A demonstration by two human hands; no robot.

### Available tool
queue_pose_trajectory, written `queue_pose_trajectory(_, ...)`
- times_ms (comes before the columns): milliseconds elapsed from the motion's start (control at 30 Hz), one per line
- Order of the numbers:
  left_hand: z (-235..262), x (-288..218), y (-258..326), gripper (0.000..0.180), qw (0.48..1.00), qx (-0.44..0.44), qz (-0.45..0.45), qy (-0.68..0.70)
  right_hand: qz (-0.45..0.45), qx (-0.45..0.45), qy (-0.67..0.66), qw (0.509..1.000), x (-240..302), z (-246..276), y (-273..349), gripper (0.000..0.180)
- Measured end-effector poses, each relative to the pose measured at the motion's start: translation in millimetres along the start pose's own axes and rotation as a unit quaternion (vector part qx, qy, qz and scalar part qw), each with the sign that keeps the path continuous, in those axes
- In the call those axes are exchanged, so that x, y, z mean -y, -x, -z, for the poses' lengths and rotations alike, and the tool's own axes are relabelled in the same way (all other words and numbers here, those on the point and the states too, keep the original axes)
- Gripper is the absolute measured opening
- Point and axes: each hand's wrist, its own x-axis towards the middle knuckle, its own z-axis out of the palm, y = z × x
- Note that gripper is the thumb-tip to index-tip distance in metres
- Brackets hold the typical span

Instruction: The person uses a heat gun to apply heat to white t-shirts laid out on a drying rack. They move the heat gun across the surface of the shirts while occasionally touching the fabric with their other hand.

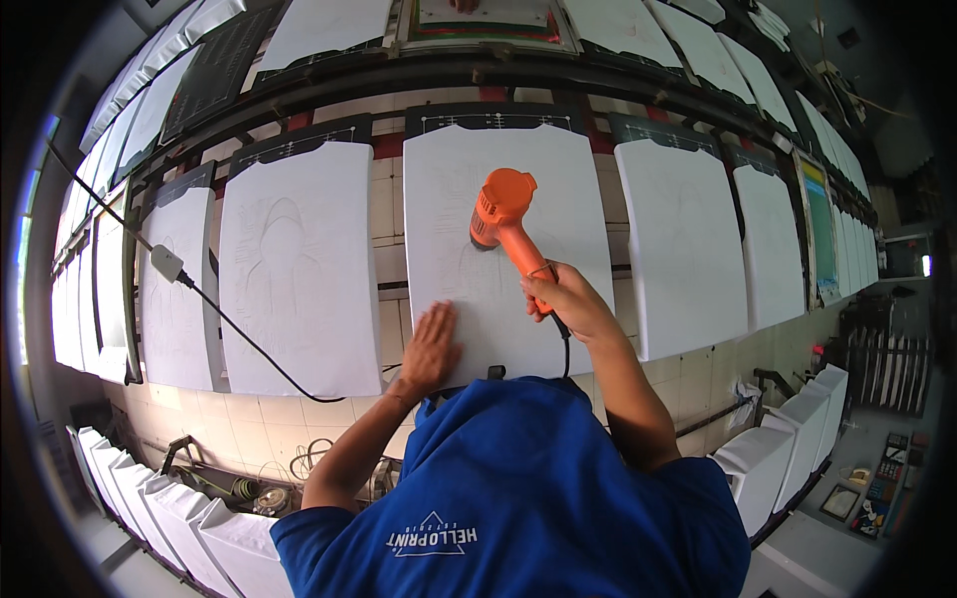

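Note:
My right hand [566, 297] is wrapped around the handle of an orange heat gun [506, 204]. Its dark nozzle points down at the white fabric [508, 319] stretched over a black board [493, 120] in front of me. Whether the nozzle touches the cloth, I cannot tell. Faint pale markings show on the fabric around the nozzle. From the base of the handle a black cord drops toward my body. My left hand [434, 344] lies flat near the left edge of the same fabric, fingers stretched out, holding nothing.
Boards with white fabric stand on both sides, including one [299, 264] with a faint figure outline. A black cable [244, 334] with a white connector [166, 262] hangs across the left. Metal rails [478, 72] run behind. A framed screen [817, 229] stands right. Another person's hand [463, 5] shows far ahead.

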Motion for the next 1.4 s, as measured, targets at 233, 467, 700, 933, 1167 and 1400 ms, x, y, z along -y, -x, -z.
queue_pose_trajectory(233,56.9,114.3,59.6,0.06,0.867,-0.368,0.285,-0.181,-0.051,0.064,0.038,0.996,-1.2,-8.1,9.7,0.03)
queue_pose_trajectory(467,63.6,183.2,149.9,0.059,0.702,-0.569,0.417,0.1,0.018,0.048,0.014,0.999,-9.3,-21.4,3.5,0.038)
queue_pose_trajectory(700,51.4,92.3,131.3,0.032,0.797,-0.17,0.328,0.477,-0.013,0.089,0.047,0.995,-22.7,-12.3,30.2,0.041)
queue_pose_trajectory(933,65.6,-50.5,59.0,0.046,0.765,0.275,0.13,0.567,-0.004,0.076,0.03,0.997,-36.6,8.2,73.8,0.04)
queue_pose_trajectory(1167,28.6,-139.5,-31.0,0.04,0.828,0.422,0.004,0.37,0.038,-0.024,-0.093,0.995,-55.3,104.4,138.9,0.039)
queue_pose_trajectory(1400,-48.9,-244.2,-100.2,0.045,0.856,0.446,-0.02,0.261,0.09,-0.091,-0.252,0.959,-88.9,248.2,233.5,0.03)
